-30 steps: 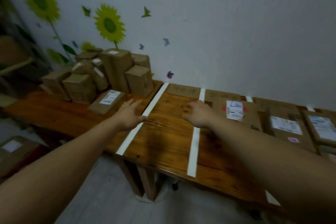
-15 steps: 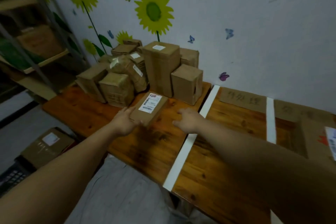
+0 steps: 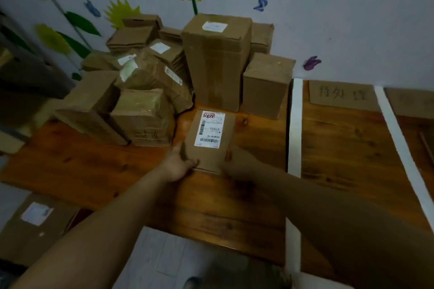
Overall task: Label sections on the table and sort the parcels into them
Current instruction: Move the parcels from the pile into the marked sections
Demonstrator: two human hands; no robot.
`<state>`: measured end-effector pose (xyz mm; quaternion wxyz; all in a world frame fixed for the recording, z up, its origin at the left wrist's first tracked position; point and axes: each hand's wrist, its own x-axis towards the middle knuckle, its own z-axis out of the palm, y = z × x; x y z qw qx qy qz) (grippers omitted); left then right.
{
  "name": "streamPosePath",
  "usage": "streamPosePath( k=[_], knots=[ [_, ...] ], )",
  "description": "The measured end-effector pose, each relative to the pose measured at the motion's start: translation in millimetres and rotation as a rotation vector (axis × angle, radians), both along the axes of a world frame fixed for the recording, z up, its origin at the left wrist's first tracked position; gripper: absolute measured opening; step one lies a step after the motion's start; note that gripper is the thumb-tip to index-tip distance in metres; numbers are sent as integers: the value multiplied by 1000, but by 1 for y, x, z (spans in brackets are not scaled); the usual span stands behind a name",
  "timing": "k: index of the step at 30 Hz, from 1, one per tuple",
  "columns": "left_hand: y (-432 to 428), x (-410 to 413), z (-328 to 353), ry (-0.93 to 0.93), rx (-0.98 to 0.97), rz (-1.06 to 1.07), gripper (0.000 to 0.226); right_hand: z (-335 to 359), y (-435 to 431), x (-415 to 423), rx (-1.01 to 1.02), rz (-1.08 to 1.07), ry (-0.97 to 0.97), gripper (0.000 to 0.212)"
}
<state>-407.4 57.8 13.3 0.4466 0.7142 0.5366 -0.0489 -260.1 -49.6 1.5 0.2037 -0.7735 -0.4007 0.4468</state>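
A flat brown parcel with a white shipping label lies on the wooden table in front of a heap of cardboard parcels. My left hand grips its near left corner, thumb on top. My right hand holds its near right edge, fingers mostly hidden in shadow. White tape strips divide the table into sections. A cardboard sign with handwritten characters lies at the back of the section to the right.
A tall box and a smaller box stand just behind the flat parcel. Another labelled box sits on the floor at lower left. A shelf stands left of the table. The wall with sunflower stickers is close behind.
My view has swung left and moved closer to the heap. Both hands went from the taped sections to the flat labelled parcel and now hold its near end.
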Motion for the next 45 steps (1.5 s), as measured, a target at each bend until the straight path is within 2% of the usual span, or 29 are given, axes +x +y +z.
streamPosePath(
  k=[3,7,9,11,13,16,19,23,29,34,45],
  knots=[
    [15,-4,-9,-11,-76,-98,81,-4,8,-29,28,-103,18,62],
    [24,-13,-10,-33,-51,-164,64,-8,11,-54,66,-344,27,59],
    [29,-21,-12,-48,-92,-138,52,-8,8,-58,51,-462,28,53],
    [28,-26,-12,-76,-124,-124,42,-5,-1,-61,30,-458,-37,40],
    [23,-26,-9,-124,-141,-109,47,-1,-12,-62,53,-478,-100,33],
    [7,-20,0,-194,-101,-148,59,10,-36,-61,117,-594,-99,46],
    [-15,-8,13,-242,-51,-207,59,26,-66,-55,173,-681,-111,54],
    [-65,18,33,-343,2,-278,55,49,-118,-39,234,-764,-208,52],
    [-161,63,72,-411,31,-418,55,82,-216,0,282,-837,-227,53],
    [-239,114,83,-389,-18,-535,52,100,-316,31,261,-864,-283,53],
    [-406,228,87,-393,-33,-860,62,101,-494,89,239,-1185,-324,50]
  ],
)
